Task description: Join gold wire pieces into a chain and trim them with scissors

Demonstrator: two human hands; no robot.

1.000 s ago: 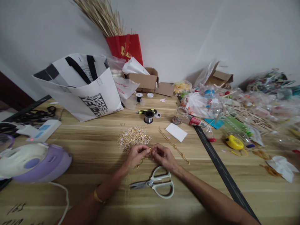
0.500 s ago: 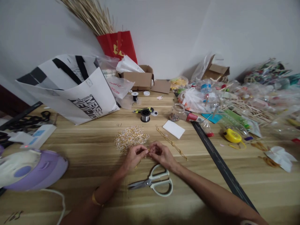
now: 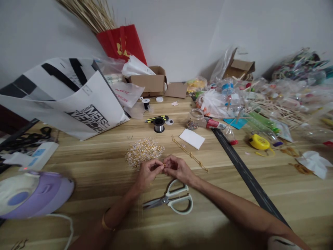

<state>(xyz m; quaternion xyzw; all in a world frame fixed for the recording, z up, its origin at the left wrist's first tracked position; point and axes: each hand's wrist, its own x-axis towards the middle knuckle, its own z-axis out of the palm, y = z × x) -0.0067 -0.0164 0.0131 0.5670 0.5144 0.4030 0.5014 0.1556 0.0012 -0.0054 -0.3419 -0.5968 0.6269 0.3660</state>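
Left fingers, right fingers pinching tiny golden piece; glittery, knobbly bead heap beside.

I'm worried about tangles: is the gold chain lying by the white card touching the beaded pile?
Apart. The head view shows bare tabletop between the gold chain and the beaded pile's right edge.

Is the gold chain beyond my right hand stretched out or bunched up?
Stretched out: the gold chain lies on the table in a long slanting line between the right hand and the flat white piece.
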